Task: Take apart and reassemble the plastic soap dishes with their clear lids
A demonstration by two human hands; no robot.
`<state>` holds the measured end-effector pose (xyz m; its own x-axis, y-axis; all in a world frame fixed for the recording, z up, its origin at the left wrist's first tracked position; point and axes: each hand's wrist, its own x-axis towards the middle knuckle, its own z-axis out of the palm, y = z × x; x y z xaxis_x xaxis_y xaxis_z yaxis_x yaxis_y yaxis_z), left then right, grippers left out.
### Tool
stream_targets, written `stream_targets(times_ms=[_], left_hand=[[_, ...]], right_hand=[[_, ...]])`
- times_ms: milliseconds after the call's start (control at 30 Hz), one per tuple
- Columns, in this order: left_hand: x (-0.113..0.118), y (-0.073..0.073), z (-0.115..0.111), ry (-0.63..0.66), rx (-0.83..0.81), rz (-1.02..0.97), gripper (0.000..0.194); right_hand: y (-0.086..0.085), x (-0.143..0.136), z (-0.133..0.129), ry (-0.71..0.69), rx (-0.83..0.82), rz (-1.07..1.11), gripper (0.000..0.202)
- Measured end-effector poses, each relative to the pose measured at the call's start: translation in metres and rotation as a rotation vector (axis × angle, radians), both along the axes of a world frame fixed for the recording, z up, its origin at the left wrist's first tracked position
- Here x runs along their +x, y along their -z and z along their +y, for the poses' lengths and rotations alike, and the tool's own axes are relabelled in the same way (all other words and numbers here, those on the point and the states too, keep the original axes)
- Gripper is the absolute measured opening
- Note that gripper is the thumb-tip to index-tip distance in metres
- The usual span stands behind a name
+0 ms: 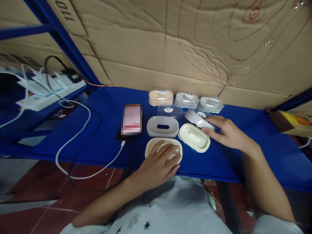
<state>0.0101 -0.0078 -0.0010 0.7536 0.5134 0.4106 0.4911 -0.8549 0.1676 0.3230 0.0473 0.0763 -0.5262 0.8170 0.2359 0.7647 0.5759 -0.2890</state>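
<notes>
My left hand (162, 164) lies with its fingers spread over a cream oval plastic tray (149, 150) near the table's front edge. Between thumb and fingers, my right hand (227, 134) grips the right end of a pale grey oval plastic shell (196, 119), which is tilted on its side. Just below that shell rests a second cream tray (194, 137), its hollow facing up. A pale grey oval shell with a slot (162, 127) sits behind my left hand. Two clear lids with round labels, one lid (170, 112) fully in view, lie farther back.
Along the cardboard wall (156, 42) stand a peach oval box (161, 97) and two grey ones, all under clear covers. A phone (131, 119) lies left with a white cable (73, 136) looping off the blue table (104, 107). An open carton (290, 123) is far right.
</notes>
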Motion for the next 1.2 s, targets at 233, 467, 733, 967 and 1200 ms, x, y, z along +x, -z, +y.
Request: stream_targets(times_ms=[233, 467, 733, 967, 1200], left_hand=[[0.0, 0.003, 0.001, -0.015, 0.041, -0.004, 0.023], [0.0, 0.005, 0.0, -0.016, 0.061, -0.01, 0.024], [-0.001, 0.004, 0.001, -0.213, 0.076, -0.117, 0.039], [-0.002, 0.008, 0.004, -0.42, -0.049, -0.016, 0.07], [-0.002, 0.005, 0.007, -0.321, -0.076, 0.017, 0.07]], right_hand=[[0.015, -0.008, 0.001, -0.148, -0.181, -0.039, 0.037], [-0.014, 0.006, -0.008, -0.119, -0.389, 0.132, 0.031], [0.025, -0.006, 0.009, -0.106, -0.151, -0.031, 0.036], [0.012, -0.001, 0.0, 0.033, 0.004, -0.081, 0.046], [0.042, 0.0, 0.018, 0.107, 0.015, -0.148, 0.053]])
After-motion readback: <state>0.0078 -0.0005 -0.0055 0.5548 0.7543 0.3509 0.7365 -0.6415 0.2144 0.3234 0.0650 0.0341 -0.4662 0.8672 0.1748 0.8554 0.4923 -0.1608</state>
